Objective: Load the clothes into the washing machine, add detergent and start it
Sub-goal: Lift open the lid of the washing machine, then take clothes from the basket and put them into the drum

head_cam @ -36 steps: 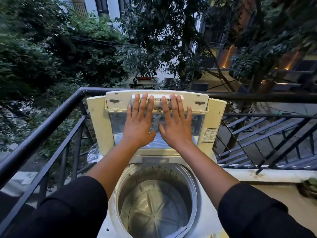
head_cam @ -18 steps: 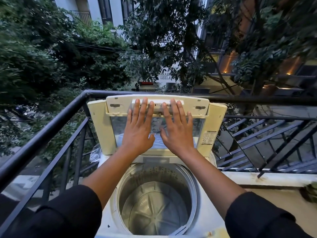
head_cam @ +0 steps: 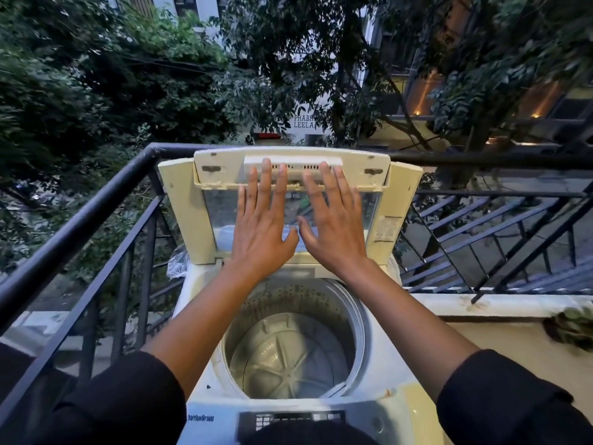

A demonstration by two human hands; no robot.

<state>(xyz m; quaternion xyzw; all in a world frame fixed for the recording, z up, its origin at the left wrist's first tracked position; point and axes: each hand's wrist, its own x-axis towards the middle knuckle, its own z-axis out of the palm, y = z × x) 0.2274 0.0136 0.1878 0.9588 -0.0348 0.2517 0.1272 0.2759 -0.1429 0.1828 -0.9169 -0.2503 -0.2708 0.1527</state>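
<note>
A white top-loading washing machine [head_cam: 398, 390] stands on a balcony in front of me. Its cream lid [head_cam: 183, 213] is folded up and stands upright at the back. The steel drum [head_cam: 288, 358] below lies bare, with no clothes in it. My left hand [head_cam: 261, 220] and my right hand [head_cam: 333, 220] are side by side with straight, spread fingers against the raised lid, fingertips near its top fold. The control panel [head_cam: 288, 420] shows at the machine's front edge. No clothes or detergent are in view.
A black metal railing [head_cam: 96, 207] runs along the left and behind the machine. A low white ledge [head_cam: 500, 305] with more railing lies to the right. A crumpled plastic bag [head_cam: 177, 263] sits left of the lid. A green plant [head_cam: 574, 326] is at far right.
The view has tilted downward, bringing the control panel into sight. Both hands stay flat on the upright lid, with fingers spread a little wider than before.
</note>
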